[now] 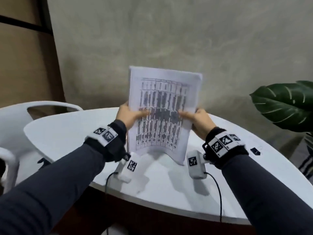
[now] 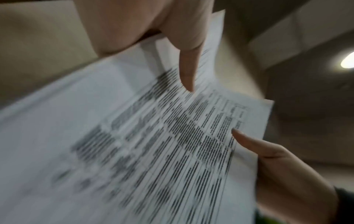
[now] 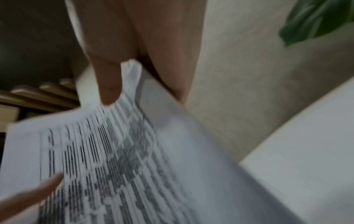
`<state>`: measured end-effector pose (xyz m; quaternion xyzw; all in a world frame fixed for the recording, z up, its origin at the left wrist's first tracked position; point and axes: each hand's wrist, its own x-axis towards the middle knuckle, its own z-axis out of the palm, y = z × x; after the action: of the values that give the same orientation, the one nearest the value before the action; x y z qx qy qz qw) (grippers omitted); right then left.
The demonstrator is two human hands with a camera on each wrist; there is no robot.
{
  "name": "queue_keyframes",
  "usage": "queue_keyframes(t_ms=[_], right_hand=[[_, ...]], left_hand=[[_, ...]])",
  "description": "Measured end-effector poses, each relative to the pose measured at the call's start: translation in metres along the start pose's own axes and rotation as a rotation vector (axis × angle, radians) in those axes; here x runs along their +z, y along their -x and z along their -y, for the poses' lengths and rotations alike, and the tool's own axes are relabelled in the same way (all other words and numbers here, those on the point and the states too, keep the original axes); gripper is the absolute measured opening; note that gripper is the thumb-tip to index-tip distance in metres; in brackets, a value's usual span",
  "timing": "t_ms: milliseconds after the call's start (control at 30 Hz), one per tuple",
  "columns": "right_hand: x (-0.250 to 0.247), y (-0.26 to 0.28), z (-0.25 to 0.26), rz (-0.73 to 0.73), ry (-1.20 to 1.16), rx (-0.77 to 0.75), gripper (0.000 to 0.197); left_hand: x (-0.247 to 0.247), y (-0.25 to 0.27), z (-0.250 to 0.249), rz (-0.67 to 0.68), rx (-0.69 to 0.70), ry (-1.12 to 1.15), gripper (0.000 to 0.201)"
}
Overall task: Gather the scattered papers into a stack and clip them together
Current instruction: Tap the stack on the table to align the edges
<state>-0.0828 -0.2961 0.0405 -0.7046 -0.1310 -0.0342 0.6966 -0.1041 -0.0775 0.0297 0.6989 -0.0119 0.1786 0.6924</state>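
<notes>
A stack of white printed papers (image 1: 162, 106) stands nearly upright above the white table (image 1: 67, 133), its lower edge curling near the tabletop. My left hand (image 1: 130, 114) grips the stack's left edge, thumb across the printed face. My right hand (image 1: 196, 117) grips the right edge the same way. In the left wrist view the papers (image 2: 134, 144) fill the frame, with my left thumb (image 2: 187, 72) on the print and the right hand (image 2: 268, 159) beyond. In the right wrist view my right thumb (image 3: 109, 87) pinches the papers (image 3: 124, 159). A small black clip (image 1: 255, 151) lies at the table's right.
A white chair (image 1: 33, 112) stands at the left of the table. Large green plant leaves (image 1: 284, 104) hang at the right. A grey wall (image 1: 169, 39) rises close behind the table. Another small dark object (image 1: 43, 161) lies at the table's left edge.
</notes>
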Motion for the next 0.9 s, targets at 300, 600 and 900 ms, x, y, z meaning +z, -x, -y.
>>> queue_keyframes(t_ms=[300, 600, 900], right_hand=[[-0.015, -0.007, 0.01, 0.066, 0.063, -0.086, 0.072], [0.007, -0.037, 0.071, -0.21, 0.25, -0.55, 0.014], [0.005, -0.01, -0.007, -0.155, 0.133, -0.179, 0.02]], left_hand=[[-0.023, -0.008, -0.018, 0.103, 0.066, 0.048, 0.109], [-0.015, -0.033, -0.064, 0.059, 0.241, 0.136, 0.028], [-0.006, -0.016, -0.015, 0.02, 0.03, 0.107, 0.044]])
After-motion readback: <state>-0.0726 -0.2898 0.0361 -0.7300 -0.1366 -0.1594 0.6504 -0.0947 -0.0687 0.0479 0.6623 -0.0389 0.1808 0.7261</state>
